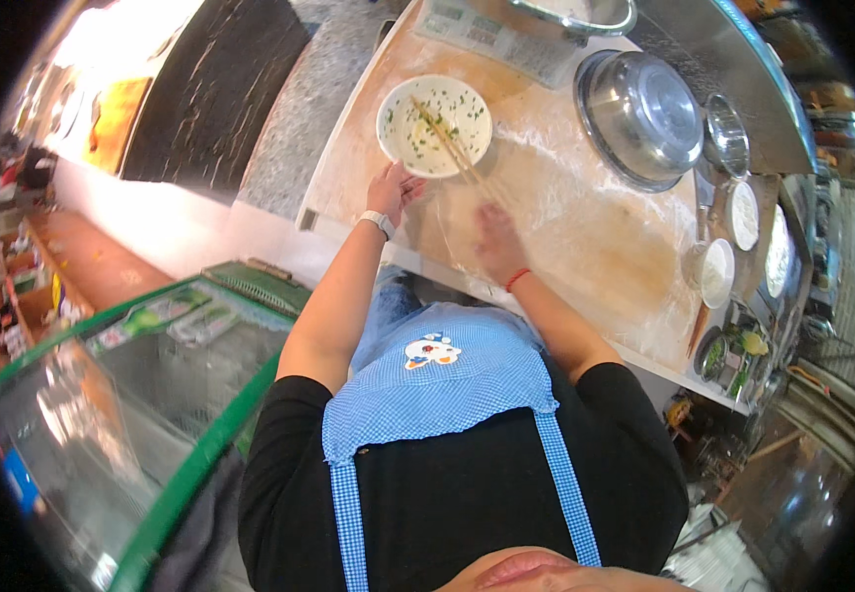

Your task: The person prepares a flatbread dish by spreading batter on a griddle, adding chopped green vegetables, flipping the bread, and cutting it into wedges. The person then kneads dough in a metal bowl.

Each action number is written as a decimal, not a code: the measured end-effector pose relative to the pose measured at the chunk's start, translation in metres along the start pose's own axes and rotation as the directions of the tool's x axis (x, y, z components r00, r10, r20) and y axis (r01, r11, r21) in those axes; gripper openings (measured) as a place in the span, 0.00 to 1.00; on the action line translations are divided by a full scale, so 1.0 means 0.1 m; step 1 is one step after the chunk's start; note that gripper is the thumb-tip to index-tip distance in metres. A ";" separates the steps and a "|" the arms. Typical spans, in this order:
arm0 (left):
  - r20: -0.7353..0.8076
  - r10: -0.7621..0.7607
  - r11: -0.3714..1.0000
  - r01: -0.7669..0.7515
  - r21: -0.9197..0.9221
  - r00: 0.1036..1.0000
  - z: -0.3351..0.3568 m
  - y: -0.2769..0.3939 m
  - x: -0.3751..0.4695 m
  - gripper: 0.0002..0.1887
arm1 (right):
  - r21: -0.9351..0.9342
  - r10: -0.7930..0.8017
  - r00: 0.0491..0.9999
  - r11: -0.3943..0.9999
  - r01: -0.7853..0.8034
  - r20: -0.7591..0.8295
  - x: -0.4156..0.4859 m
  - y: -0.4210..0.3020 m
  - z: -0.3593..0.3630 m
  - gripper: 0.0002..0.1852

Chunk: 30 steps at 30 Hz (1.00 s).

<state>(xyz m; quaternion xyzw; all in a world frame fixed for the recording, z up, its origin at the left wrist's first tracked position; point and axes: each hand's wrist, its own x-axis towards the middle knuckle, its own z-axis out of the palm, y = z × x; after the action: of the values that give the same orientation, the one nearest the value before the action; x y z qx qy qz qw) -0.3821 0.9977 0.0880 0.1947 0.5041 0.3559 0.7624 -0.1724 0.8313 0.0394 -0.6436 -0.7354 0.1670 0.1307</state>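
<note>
A white bowl [392, 140] stands on the floury board, with chopped green herbs and a pale mixture [420, 138] inside. My left hand [395, 191] holds the bowl at its near-left side, the fingers along the outer wall. A pair of wooden chopsticks [442, 133] lies slanted in the bowl and crosses its near-right rim. Their outer ends are blurred. Close by those ends is my right hand [500, 240], also blurred and low over the board. Whether it grips the chopsticks cannot be made out.
An upturned steel basin [645, 118] sits at the far right of the wooden board [605, 251], with a smaller steel bowl [727, 137] beyond. Several bowls of white powder, one a white bowl [716, 274], line the right side. A green-framed glass-topped freezer [198, 436] stands on my left.
</note>
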 end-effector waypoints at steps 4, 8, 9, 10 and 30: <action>0.018 0.023 0.960 -0.027 0.279 1.000 -0.05 0.45 0.36 0.16 | -0.047 -0.014 1.000 0.999 0.015 0.015 0.66 -0.46 -0.01 0.34; -0.006 0.051 0.908 -0.044 0.416 0.999 -0.42 0.81 0.46 0.17 | -0.272 0.205 0.977 0.945 -0.182 0.058 1.46 -0.28 -0.09 0.33; -0.018 0.057 0.927 -0.046 0.372 0.998 -0.52 0.92 0.40 0.18 | -0.317 0.271 0.961 0.917 -0.241 0.052 1.59 -0.19 -0.10 0.32; -0.032 0.056 0.932 -0.040 0.360 0.998 -0.67 0.98 0.39 0.18 | -0.198 0.266 0.955 0.937 -0.288 -0.129 1.58 -0.01 -0.04 0.32; -0.099 0.092 0.957 -0.061 0.284 0.991 -0.62 1.28 -0.04 0.17 | 0.186 0.389 0.901 0.916 -0.356 -0.190 1.58 0.05 -0.22 0.29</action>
<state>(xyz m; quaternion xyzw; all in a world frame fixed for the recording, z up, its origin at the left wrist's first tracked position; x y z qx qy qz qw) -0.4835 1.0768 0.1488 0.3002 0.5830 0.3204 0.6837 -0.1804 0.9904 0.0541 -0.7758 -0.5648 0.1693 0.2249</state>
